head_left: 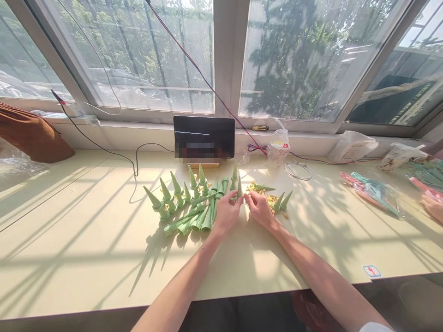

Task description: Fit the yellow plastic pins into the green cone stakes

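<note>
My left hand (228, 211) is closed around a green plastic spike (240, 186), its point upward. Close beside it, my right hand (259, 208) has its fingertips pinched near the spike's base; what they hold, if anything, is too small to name. To the left, several capped green spikes (167, 192) stand upright in a loose group. Hollow green spikes (188, 224) lie piled between that group and my left hand. Small yellow pieces (272, 199) are scattered behind and beside my right hand, with two more green spikes (286, 201) among them.
A dark-screened tablet (204, 136) stands against the window wall. Behind my right hand are a bagged cup (278, 148) and a coiled cable (298, 170). Packaged pink and teal items (372, 190) lie at right, near another person's hand (432, 206). Brown cloth (31, 133) sits far left.
</note>
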Demonstrator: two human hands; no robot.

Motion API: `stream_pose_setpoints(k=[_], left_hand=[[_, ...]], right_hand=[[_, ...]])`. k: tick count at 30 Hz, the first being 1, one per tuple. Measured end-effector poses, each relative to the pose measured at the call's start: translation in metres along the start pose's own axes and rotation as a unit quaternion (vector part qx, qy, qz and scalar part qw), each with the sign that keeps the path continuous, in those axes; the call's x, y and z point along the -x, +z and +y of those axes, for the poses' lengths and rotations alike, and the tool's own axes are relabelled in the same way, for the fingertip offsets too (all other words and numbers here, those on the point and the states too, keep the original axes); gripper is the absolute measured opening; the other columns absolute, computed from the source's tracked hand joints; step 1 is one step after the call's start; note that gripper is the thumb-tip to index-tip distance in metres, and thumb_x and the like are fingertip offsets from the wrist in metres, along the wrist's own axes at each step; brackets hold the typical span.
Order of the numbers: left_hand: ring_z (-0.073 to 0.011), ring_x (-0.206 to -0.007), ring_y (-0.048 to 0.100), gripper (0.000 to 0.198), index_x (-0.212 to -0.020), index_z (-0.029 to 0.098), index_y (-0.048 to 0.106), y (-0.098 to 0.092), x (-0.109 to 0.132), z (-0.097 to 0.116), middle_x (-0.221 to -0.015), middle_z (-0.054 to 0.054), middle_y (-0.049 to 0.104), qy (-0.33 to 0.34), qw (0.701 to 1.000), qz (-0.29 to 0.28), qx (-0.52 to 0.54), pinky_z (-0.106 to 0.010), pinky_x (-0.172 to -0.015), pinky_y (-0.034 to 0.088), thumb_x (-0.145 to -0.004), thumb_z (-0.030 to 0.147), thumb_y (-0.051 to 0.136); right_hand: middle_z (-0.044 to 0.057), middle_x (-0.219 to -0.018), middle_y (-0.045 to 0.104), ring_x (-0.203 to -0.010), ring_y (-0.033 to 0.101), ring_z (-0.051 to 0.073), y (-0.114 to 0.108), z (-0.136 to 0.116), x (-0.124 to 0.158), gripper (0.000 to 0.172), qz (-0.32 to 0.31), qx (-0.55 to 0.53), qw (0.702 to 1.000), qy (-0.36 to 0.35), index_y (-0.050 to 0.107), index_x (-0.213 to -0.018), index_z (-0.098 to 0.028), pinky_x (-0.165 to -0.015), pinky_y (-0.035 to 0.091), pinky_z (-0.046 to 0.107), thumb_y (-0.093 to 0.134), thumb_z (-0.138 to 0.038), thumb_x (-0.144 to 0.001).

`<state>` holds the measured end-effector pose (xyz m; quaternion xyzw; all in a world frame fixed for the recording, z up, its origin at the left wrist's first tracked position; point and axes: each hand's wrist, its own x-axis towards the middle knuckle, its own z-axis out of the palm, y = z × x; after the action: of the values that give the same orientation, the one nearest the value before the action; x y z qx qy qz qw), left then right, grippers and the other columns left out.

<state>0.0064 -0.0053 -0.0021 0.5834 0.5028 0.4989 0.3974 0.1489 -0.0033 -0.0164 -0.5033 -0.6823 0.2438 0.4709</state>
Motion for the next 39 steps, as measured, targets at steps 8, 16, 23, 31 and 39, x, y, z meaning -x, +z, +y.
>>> stream_pose_setpoints(k=[8,16,23,31,39], left_hand=[[-0.0126,-0.057,0.054,0.039,-0.093,0.017,0.074,-0.002,-0.002,0.004,-0.083,-0.005,0.071,0.011,0.999,0.033,-0.012,-0.025,-0.057,0.041,-0.087,0.052,0.058],[-0.0099,-0.045,0.043,0.045,-0.087,0.018,0.072,-0.004,0.000,0.007,-0.061,0.000,0.059,-0.009,0.999,0.036,0.019,-0.023,-0.043,0.032,-0.083,0.061,0.058],[-0.0126,-0.048,0.048,0.048,-0.092,0.017,0.075,-0.004,-0.001,0.005,-0.057,0.000,0.059,-0.011,0.999,0.029,0.040,-0.024,-0.045,0.035,-0.079,0.061,0.062],[-0.0107,-0.046,0.044,0.051,-0.108,0.012,0.073,-0.001,0.005,0.008,-0.052,0.002,0.054,-0.029,0.998,-0.016,0.045,-0.024,-0.049,0.037,-0.079,0.054,0.066],[-0.0094,-0.045,0.046,0.043,-0.110,0.015,0.072,-0.002,0.004,0.006,-0.062,0.000,0.061,-0.026,0.997,-0.049,0.047,-0.022,-0.047,0.039,-0.080,0.044,0.067]], right_hand=[[0.001,-0.080,0.058,-0.055,0.049,0.011,0.000,-0.007,0.000,0.026,0.006,-0.033,0.999,-0.025,0.058,-0.098,-0.020,-0.053,0.039,0.026,0.053,-0.045,-0.093],[0.005,-0.089,0.063,-0.062,0.055,0.014,0.003,0.002,-0.001,0.023,0.018,0.011,0.997,-0.077,0.061,-0.097,-0.021,-0.060,0.046,0.028,0.053,-0.042,-0.094],[0.002,-0.076,0.057,-0.062,0.048,0.014,0.003,0.003,-0.002,0.024,0.021,0.025,0.996,-0.083,0.059,-0.085,-0.020,-0.061,0.041,0.028,0.051,-0.040,-0.096],[-0.005,-0.056,0.035,-0.052,0.032,0.011,0.003,0.007,-0.004,0.041,0.033,0.021,0.999,-0.033,0.032,-0.063,-0.021,-0.053,0.028,0.027,0.039,-0.039,-0.099],[-0.003,-0.055,0.045,-0.050,0.040,0.011,0.001,0.006,-0.005,0.041,0.028,0.011,0.999,-0.025,0.038,-0.062,-0.020,-0.053,0.030,0.026,0.039,-0.037,-0.099]])
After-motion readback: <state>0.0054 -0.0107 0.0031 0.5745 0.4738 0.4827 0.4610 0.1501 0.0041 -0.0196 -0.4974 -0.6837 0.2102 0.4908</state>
